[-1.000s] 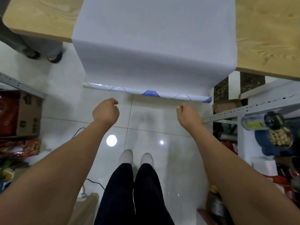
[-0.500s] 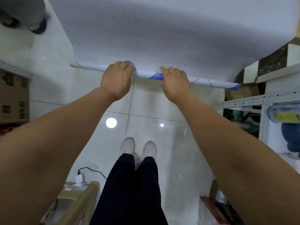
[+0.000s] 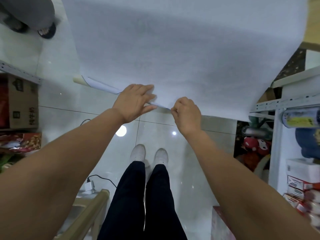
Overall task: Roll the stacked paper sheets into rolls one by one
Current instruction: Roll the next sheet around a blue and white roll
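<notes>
Fingers (image 3: 147,88) hide the paper sheet's (image 3: 173,58) rolled edge.

A large white paper sheet (image 3: 173,45) hangs from the desk (image 3: 313,23) at the upper right, draping down over the tiled floor and filling the upper middle of the view. Its surface is plain, matte and gently curved. The lower edge is curled into a narrow roll (image 3: 102,87) showing a glossy face with thin dark lines and blue print; the roll slants down from left to right.
</notes>
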